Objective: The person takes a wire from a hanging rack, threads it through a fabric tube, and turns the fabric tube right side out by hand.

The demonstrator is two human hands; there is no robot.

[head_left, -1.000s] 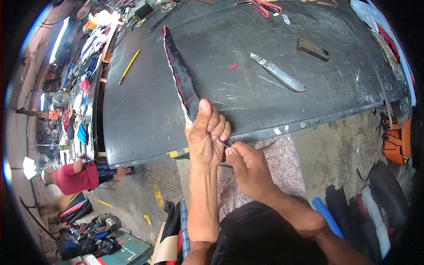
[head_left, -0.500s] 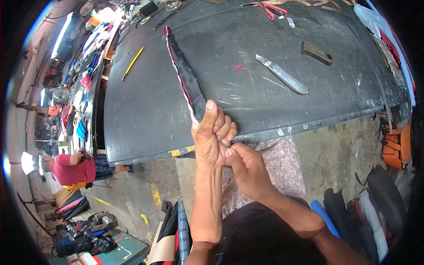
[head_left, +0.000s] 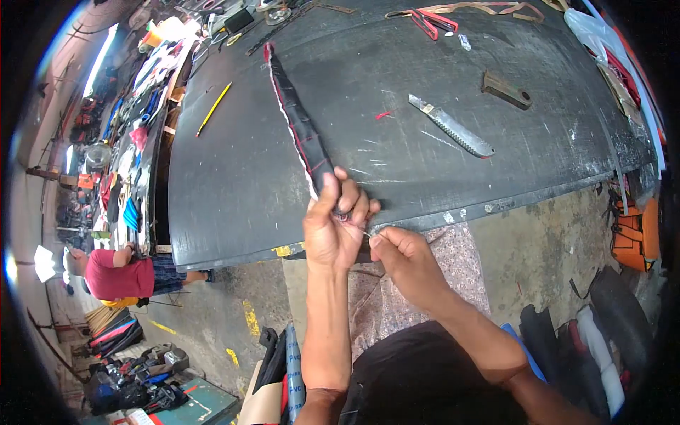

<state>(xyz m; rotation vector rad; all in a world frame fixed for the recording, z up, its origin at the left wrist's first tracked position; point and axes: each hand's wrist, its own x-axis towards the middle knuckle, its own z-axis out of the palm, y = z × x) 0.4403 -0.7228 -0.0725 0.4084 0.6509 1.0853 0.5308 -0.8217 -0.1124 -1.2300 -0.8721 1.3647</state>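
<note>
I have the dark table (head_left: 241, 191) spread across most of my view, its near edge running just beyond the two hands. On the left, a person in a red shirt (head_left: 120, 273) is at the side of the room. Below the table edge I see a patterned cloth (head_left: 453, 262), with an orange bag (head_left: 630, 234) far over to the right.

The black strip (head_left: 297, 113), red-stitched and pale along one side, slants up over the table from my left hand (head_left: 327, 230). That hand curls around the strip's lower end, thumb up along it. My right hand (head_left: 405, 265) is just beside it, thumb and forefinger pinched narrow on a thin strand.

Right of the strip lies a knife (head_left: 453, 127), blade pointing up and left; beyond it is a brown block (head_left: 506, 91) with a hole near one end. Red-handled scissors (head_left: 433, 25) rest near the far side, and a yellow pencil (head_left: 214, 108) lies left of the strip. A red scrap (head_left: 383, 115) sits between strip and knife. Thinnest of all, the strand (head_left: 365, 231) spans the hands; I can't tell whether it's thread or needle.
</note>
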